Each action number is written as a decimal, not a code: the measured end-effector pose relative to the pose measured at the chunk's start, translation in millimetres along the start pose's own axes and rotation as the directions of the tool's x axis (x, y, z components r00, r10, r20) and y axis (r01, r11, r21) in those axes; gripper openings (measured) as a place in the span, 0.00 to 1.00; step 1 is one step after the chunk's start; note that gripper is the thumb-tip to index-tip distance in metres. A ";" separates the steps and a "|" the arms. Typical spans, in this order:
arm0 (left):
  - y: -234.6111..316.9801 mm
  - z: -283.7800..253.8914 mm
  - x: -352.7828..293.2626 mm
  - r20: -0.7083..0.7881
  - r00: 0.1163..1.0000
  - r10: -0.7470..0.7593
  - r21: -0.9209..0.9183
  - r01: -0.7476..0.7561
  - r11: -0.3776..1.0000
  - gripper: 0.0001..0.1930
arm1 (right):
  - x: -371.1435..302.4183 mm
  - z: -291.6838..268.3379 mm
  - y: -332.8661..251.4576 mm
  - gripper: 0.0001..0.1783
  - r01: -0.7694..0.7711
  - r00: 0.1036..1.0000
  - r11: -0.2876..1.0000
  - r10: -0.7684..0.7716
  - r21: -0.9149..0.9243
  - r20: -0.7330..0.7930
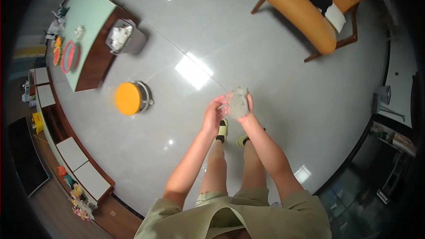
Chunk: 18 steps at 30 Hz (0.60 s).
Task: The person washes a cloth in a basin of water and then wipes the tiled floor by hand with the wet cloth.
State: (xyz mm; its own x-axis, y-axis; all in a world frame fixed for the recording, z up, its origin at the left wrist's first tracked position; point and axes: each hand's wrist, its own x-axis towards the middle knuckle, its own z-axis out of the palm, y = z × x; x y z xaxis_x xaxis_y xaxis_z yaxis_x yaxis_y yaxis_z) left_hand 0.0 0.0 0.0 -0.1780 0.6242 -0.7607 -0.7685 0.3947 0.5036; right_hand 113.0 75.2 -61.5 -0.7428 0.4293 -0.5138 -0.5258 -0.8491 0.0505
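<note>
Over the floor, in front of my body, a crumpled grey-green lump (239, 105) rests in my right hand (250, 108). It looks like a bundled cloth, though its exact material is hard to make out. The palm is beneath it and the fingers curl along its right side. Close by on the left is my left hand (213, 114), with its fingers spread and slightly bent toward the lump. Whether those fingertips touch it I cannot tell.
A round yellow-topped stool (128, 98) stands left on the glossy grey floor (177, 119). Beyond it are a lined bin (139, 40) and a green-topped table (90, 15). An orange chair (301, 15) is at the far right. A low cabinet (73, 154) runs along the left.
</note>
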 end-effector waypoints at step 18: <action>266.0 -2.6 -145.9 -0.047 0.971 0.233 -0.373 -0.233 0.898 0.15 | 22.7 312.7 95.3 0.18 -0.214 0.957 0.977 0.206 0.018 0.205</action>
State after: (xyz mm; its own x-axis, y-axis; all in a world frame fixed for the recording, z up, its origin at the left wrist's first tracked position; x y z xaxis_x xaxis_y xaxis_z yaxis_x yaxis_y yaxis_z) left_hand -180.0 12.2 243.9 -0.3804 0.6668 -0.6409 -0.8781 -0.0428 0.4766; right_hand -83.7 100.3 199.5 -0.9041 0.2990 -0.3053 -0.3619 -0.9156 0.1749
